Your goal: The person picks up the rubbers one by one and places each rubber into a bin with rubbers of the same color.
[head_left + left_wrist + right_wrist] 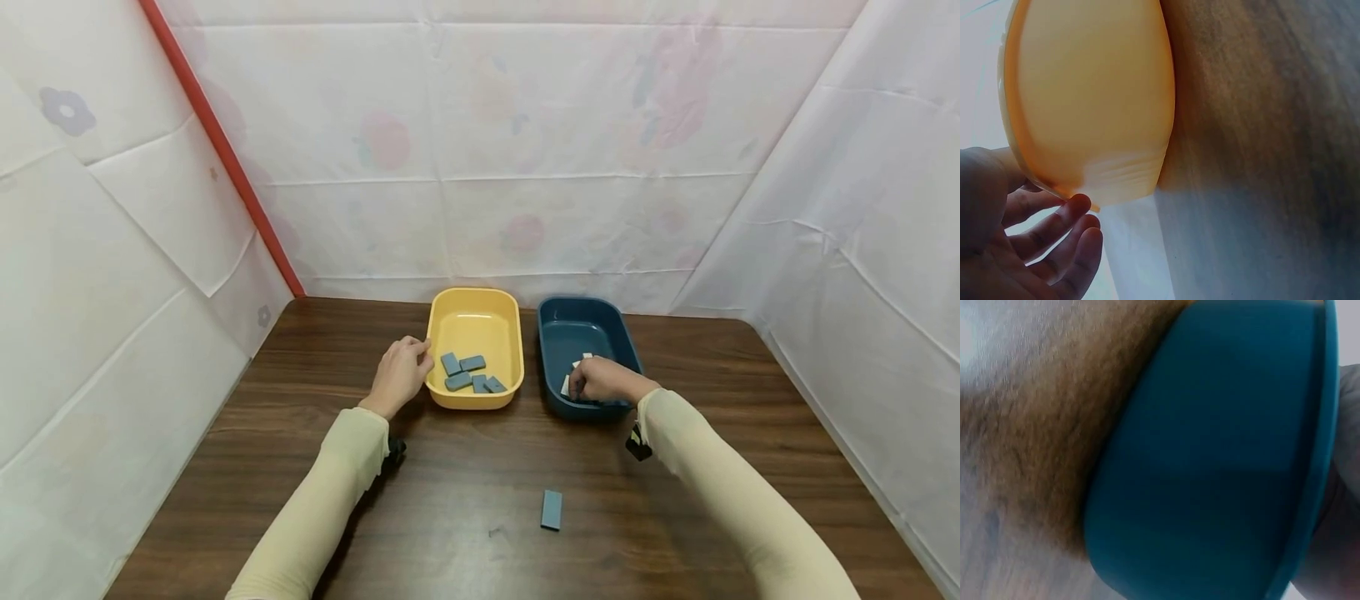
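Note:
My left hand (399, 373) is at the left rim of a yellow tub (474, 402). In the left wrist view its thumb and fingers curl about the rim. Several flat blue-grey rectangular tiles (458, 381) lie in the near half of that tub. Inside the dark blue tub (549, 333) on the right, my right hand (603, 379) reaches down among small white pieces (587, 356). Its fingertips are hidden, so whether they pinch a piece does not show. The right wrist view has mostly the outer wall of the blue tub (1210, 444).
A single blue-grey tile (551, 510) lies on the dark wooden table (457, 483), nearer to me than the tubs. The two tubs stand side by side with a narrow gap. White patterned sheets (480, 150) enclose the table's back and sides.

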Motion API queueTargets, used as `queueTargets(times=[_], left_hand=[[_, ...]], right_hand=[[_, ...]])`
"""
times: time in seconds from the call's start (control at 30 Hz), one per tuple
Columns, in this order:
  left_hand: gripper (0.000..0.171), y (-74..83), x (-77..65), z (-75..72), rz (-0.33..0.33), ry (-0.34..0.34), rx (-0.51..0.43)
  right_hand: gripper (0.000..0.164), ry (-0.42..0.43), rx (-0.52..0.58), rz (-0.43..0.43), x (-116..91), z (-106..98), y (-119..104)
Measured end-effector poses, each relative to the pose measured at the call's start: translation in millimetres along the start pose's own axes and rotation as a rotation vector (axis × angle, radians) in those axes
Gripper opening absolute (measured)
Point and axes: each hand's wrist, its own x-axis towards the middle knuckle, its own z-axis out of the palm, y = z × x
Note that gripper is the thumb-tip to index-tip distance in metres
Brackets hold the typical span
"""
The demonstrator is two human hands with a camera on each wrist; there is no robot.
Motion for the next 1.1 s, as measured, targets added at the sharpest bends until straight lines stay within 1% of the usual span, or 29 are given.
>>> queueTargets(times=[0.23, 0.43, 0.53, 0.67, 0.87, 0.97, 1.1], left_hand=[[0.038, -1.6, 1.4, 3.3, 0.003, 0.015, 0.002], [0.038, -0.5, 1.3, 3.6, -0.003, 0.017, 0.001], [0.039, 0.0, 0.5, 2.9, -0.008, 0.013, -0.002], [0.038, 0.6, -0.2, 1.8, -0.01, 0.011, -0.005], [0.039, 0.2, 0.5, 2.0, -0.001, 0.018, -0.001], [0.039, -0.2, 0.2, 2.3, 0.0, 0.017, 0.005], [0.039, -0.4, -0.4, 2.8, -0.004, 0.011, 0.007]], right_hand=[[0.026, 0.029, -0.023, 0.003, 1, 5, 1], [0.017, 0.066, -0.013, 0.047, -5, 1, -1], [0.018, 0.108, -0.006, 0.056, -9, -1, -3], [0.023, 0.163, -0.023, 0.062, -12, 0, -5], [0.022, 0.256, -0.051, 0.047, -18, 0, -8], [0.022, 0.29, -0.031, 0.047, -23, -2, -10], [0.022, 0.286, 0.019, 0.059, -30, -5, -13]])
